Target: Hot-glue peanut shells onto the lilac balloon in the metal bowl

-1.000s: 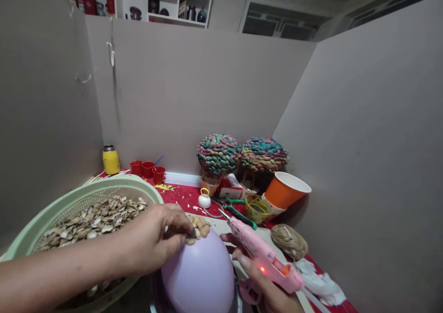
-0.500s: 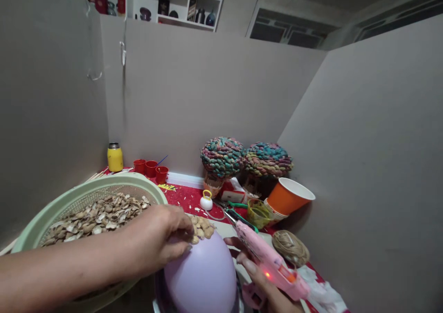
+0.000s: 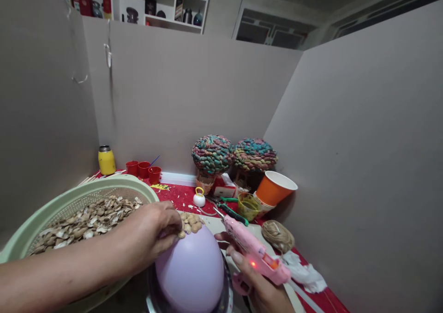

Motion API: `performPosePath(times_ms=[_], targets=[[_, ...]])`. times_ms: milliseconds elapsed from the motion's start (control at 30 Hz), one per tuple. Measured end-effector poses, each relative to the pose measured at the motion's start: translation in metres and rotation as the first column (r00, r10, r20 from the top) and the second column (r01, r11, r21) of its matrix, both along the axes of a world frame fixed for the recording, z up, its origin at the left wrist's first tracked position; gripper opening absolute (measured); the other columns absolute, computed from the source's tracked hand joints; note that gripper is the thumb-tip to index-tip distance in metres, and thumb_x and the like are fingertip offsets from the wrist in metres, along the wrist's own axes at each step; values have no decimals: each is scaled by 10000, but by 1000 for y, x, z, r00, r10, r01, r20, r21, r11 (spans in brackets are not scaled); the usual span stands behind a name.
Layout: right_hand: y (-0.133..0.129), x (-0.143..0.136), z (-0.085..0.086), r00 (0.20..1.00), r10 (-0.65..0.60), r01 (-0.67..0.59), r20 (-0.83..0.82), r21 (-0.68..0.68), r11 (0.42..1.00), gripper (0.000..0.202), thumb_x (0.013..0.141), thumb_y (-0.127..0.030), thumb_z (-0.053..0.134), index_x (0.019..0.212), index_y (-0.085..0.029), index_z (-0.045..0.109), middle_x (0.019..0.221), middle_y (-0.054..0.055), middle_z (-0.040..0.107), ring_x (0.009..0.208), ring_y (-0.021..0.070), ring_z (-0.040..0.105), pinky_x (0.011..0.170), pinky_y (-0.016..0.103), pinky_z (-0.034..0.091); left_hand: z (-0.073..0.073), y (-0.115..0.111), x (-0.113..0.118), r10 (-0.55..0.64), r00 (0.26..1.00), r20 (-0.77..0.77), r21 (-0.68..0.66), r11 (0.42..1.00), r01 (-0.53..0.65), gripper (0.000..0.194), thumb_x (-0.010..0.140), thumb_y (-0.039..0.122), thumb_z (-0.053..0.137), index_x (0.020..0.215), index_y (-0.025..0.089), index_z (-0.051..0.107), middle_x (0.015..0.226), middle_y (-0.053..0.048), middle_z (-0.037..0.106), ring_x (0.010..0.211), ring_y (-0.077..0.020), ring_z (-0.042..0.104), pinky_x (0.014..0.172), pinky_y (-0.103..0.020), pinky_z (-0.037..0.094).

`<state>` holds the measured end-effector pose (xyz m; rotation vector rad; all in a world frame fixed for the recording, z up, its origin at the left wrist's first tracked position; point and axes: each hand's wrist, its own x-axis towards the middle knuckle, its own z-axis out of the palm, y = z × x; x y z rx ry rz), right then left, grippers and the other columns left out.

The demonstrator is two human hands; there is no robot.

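Observation:
A lilac balloon (image 3: 190,271) rests upright in a round metal-rimmed bowl (image 3: 149,302). Tan peanut shells (image 3: 191,222) cover a patch on its top. With fingers pinched together, my left hand (image 3: 159,225) presses a peanut shell (image 3: 182,234) against the balloon at the patch's left edge; the fingers partly hide it. My right hand (image 3: 251,273) is wrapped round a pink hot glue gun (image 3: 251,241) just right of the balloon. The gun's metal nozzle points up and left, clear of the shells, and its red light glows.
A green colander (image 3: 138,183) of loose shells (image 3: 90,218) stands left, under my forearm. Behind are red cups (image 3: 144,169), a yellow jar (image 3: 106,160), two colourful shell-covered trees (image 3: 212,155), green-handled pliers (image 3: 233,213), an orange paper cup (image 3: 275,188) and twine (image 3: 278,236).
The whole view has shifted, so the things in it sit further left. My left hand stays at the shell patch, and the glue gun stays beside the balloon in my right hand.

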<state>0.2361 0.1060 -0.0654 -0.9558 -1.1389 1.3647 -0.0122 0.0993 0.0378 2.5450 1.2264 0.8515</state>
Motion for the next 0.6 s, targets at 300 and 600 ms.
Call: performPosePath(times_ms=[300, 600], targets=[[1, 2, -5, 1000, -27, 27, -9, -2, 1000, 468, 749, -460, 780, 1164, -269, 677, 959, 40, 682, 538, 93, 459, 447, 212, 354, 13, -10, -9, 101, 964, 246, -248, 968, -38, 75, 816, 172, 609, 783, 196, 672, 710, 3, 673, 658, -157, 598, 616, -261, 465], [1, 12, 4, 1000, -17, 15, 26, 57, 998, 367, 771, -423, 779, 1085, -247, 709, 918, 44, 705, 700, 166, 584, 538, 239, 430, -2, -78, 26, 477, 527, 704, -709, 519, 478, 298, 692, 362, 846, 871, 172, 703, 721, 12, 675, 647, -86, 586, 647, -205, 441]])
